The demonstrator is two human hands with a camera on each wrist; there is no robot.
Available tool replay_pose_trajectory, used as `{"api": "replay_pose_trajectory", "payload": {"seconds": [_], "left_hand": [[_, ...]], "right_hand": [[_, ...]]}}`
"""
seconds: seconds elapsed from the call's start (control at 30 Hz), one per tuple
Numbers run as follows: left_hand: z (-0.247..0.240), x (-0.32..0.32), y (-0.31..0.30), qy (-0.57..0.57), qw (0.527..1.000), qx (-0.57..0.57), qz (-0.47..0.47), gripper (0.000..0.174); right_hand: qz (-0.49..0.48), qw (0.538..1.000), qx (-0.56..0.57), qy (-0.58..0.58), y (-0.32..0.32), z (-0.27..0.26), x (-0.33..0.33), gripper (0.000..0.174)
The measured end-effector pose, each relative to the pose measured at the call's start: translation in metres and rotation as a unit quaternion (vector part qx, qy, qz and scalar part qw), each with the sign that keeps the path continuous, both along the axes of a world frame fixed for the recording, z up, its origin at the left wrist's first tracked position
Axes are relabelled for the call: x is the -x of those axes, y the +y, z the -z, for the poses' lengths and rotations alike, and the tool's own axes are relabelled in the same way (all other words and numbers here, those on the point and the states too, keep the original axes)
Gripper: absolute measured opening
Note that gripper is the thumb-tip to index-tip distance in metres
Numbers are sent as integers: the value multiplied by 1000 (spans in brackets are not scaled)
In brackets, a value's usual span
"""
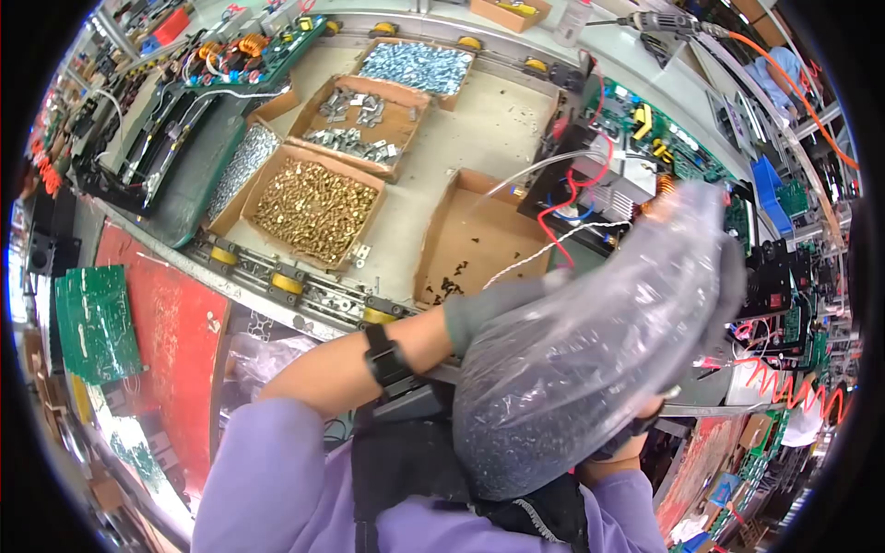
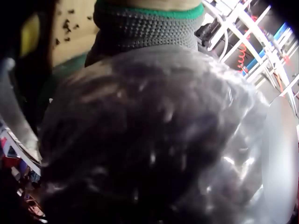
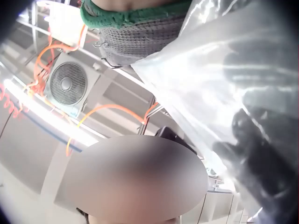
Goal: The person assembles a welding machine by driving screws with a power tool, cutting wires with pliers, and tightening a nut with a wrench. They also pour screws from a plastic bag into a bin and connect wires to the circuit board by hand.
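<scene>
A large clear plastic bag (image 1: 572, 350) with many small dark pieces in its lower end is held up in front of the person's body. My left hand (image 1: 502, 304), in a grey glove with a green cuff, holds the bag from its far side; the plastic covers part of the fingers. In the left wrist view the bag (image 2: 159, 135) fills most of the picture below the glove cuff. My right hand (image 3: 140, 46), gloved alike, holds the bag from the other side, its fingers mostly hidden behind the plastic. Dark glove fingers (image 3: 257, 158) show through the bag in the right wrist view.
Beyond the bag, a shallow cardboard box (image 1: 479, 230) holds a few small black screws. Boxes of brass-coloured screws (image 1: 313, 203), metal clips (image 1: 359, 120) and silvery parts (image 1: 415, 66) stand to its left. An open electronic unit (image 1: 618, 175) with loose wires lies at right.
</scene>
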State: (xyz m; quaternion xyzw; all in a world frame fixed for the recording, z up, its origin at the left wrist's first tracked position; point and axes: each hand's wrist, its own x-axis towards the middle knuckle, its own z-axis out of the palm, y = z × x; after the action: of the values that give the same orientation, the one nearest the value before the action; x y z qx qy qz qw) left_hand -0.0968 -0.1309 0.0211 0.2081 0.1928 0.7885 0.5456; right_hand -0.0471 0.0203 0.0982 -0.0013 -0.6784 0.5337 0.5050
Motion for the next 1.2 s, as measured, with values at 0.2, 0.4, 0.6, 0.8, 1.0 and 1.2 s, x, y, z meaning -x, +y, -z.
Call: {"api": "replay_pose_trajectory", "payload": {"seconds": [0.2, 0.4, 0.6, 0.8, 1.0, 1.2], "left_hand": [[-13, -23, -58, -124, 981, 128, -83, 66], [-51, -31, -62, -113, 962, 168, -185, 65], [-35, -23, -65, -151, 954, 215, -147, 59], [-42, -29, -71, -160, 943, 230, -180, 46], [-20, -49, -80, -281, 915, 240, -161, 41], [-22, -53, -90, -125, 893, 418, -109, 40]], "right_hand": [[-398, 767, 493, -100, -45, -24, 22, 32], [-417, 428, 787, -151, -28, -16, 57, 26], [-350, 816, 378, -262, -39, -9, 60, 24], [-372, 731, 532, -211, -60, -29, 67, 27], [-343, 810, 307, -363, -37, 46, 56, 30], [-401, 778, 356, -327, -38, 39, 36, 29]]}}
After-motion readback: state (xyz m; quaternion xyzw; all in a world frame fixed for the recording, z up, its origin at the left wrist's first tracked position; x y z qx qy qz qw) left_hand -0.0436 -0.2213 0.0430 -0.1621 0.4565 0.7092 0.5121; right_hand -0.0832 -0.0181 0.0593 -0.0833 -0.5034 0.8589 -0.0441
